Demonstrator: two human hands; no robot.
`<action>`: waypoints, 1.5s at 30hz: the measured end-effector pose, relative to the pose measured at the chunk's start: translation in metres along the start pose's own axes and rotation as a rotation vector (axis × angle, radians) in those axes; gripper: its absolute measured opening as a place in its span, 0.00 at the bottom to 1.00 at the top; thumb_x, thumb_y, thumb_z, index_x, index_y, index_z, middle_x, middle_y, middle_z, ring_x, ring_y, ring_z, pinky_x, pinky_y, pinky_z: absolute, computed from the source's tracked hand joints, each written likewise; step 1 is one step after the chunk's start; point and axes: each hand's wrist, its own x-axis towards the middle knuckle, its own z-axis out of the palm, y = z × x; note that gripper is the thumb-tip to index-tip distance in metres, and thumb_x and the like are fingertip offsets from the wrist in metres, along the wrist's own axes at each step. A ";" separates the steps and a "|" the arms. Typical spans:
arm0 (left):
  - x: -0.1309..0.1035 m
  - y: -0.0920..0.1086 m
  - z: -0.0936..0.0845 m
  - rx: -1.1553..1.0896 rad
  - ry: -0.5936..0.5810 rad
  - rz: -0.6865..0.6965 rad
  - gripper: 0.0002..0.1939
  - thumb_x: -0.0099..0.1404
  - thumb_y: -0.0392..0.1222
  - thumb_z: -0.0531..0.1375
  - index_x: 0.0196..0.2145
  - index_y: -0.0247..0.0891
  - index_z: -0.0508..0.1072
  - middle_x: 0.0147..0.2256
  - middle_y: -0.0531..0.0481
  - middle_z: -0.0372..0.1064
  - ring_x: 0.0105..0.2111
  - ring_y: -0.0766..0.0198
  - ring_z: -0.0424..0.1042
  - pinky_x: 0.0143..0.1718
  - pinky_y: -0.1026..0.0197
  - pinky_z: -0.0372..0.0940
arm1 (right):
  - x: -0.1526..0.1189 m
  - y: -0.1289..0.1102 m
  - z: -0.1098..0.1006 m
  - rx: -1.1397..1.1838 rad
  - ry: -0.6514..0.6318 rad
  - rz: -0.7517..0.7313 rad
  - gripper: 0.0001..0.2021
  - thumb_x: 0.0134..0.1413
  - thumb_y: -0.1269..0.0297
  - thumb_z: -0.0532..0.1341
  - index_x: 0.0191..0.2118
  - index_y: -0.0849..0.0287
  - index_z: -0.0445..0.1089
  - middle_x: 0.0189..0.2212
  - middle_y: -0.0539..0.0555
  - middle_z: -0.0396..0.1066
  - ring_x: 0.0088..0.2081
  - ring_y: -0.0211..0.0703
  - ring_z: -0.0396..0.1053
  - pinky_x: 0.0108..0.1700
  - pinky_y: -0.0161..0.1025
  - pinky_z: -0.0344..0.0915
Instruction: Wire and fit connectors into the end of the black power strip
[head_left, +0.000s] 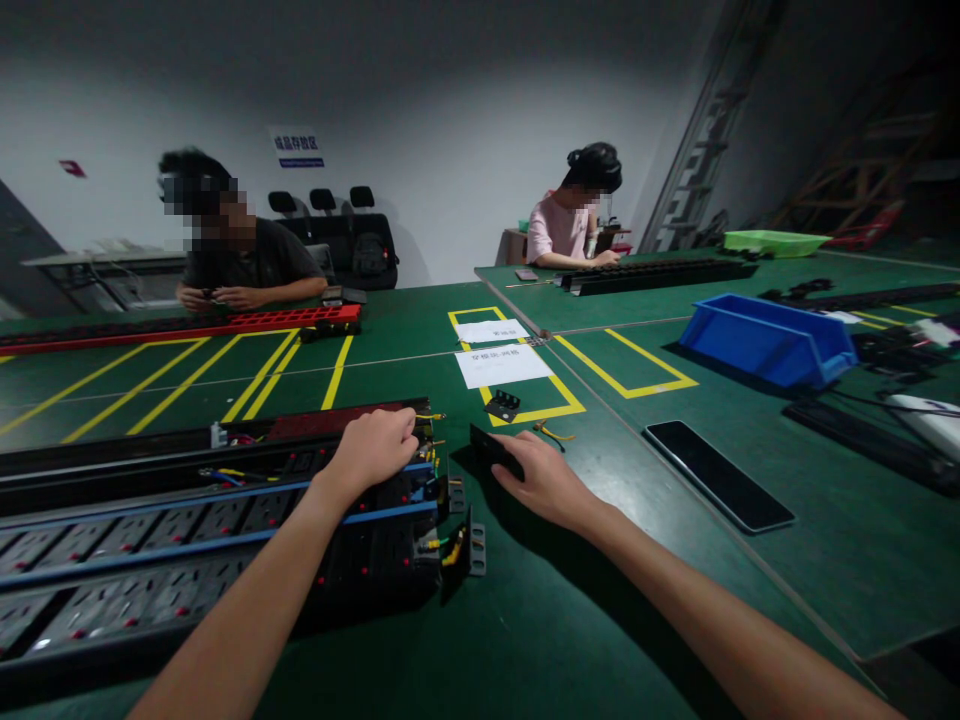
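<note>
Several long black power strips [161, 530] lie side by side at the left, with sockets, red dots and blue side edges. My left hand [379, 445] rests on the far strips near their right ends. Its fingers are curled, and what they hold, if anything, is hidden. My right hand [544, 480] pinches a flat black end plate [491, 452], held just to the right of the strip ends and apart from them. Yellow-green wires [452, 547] stick out of the strip ends. Black end brackets with holes [477, 549] stand beside the nearer ones.
A loose black bracket [502, 404] and a yellow-and-black wire piece [553, 434] lie beyond my right hand. Farther right are a phone [716, 475] and a blue bin [765, 340]. Paper labels [502, 366] lie mid-table. Two people [251, 260] sit working across the table.
</note>
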 end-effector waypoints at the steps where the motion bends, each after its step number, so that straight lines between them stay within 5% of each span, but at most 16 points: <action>1: 0.000 0.000 0.000 -0.002 -0.002 0.000 0.07 0.64 0.41 0.50 0.33 0.41 0.67 0.31 0.45 0.71 0.32 0.52 0.72 0.33 0.55 0.61 | -0.001 0.000 0.000 0.001 0.001 0.011 0.24 0.59 0.66 0.58 0.62 0.55 0.68 0.41 0.61 0.75 0.42 0.53 0.72 0.44 0.47 0.68; 16: 0.002 -0.018 0.001 -0.196 -0.037 0.158 0.08 0.64 0.47 0.55 0.32 0.42 0.69 0.31 0.50 0.73 0.29 0.61 0.68 0.31 0.60 0.53 | 0.007 -0.013 0.012 0.016 -0.134 -0.085 0.34 0.53 0.68 0.59 0.68 0.61 0.59 0.46 0.65 0.71 0.48 0.57 0.67 0.50 0.53 0.65; 26: 0.004 -0.018 0.006 -0.237 0.010 0.112 0.13 0.64 0.54 0.61 0.32 0.42 0.75 0.33 0.50 0.76 0.32 0.59 0.72 0.31 0.61 0.55 | 0.022 -0.022 0.030 0.148 -0.163 -0.115 0.43 0.45 0.76 0.58 0.70 0.56 0.54 0.50 0.63 0.72 0.50 0.57 0.66 0.53 0.54 0.64; 36: 0.005 -0.019 0.010 -0.208 0.044 0.139 0.14 0.64 0.55 0.62 0.33 0.42 0.78 0.33 0.49 0.78 0.33 0.58 0.73 0.32 0.60 0.57 | 0.019 -0.018 0.031 0.149 -0.096 -0.095 0.35 0.57 0.74 0.52 0.70 0.53 0.57 0.46 0.62 0.73 0.47 0.55 0.69 0.50 0.52 0.65; 45: 0.005 -0.017 0.012 -0.217 0.032 0.262 0.11 0.68 0.49 0.60 0.39 0.46 0.82 0.37 0.48 0.79 0.38 0.57 0.75 0.35 0.59 0.61 | 0.017 -0.016 0.031 0.116 -0.107 -0.081 0.35 0.57 0.75 0.51 0.71 0.56 0.56 0.46 0.63 0.72 0.47 0.55 0.68 0.50 0.51 0.65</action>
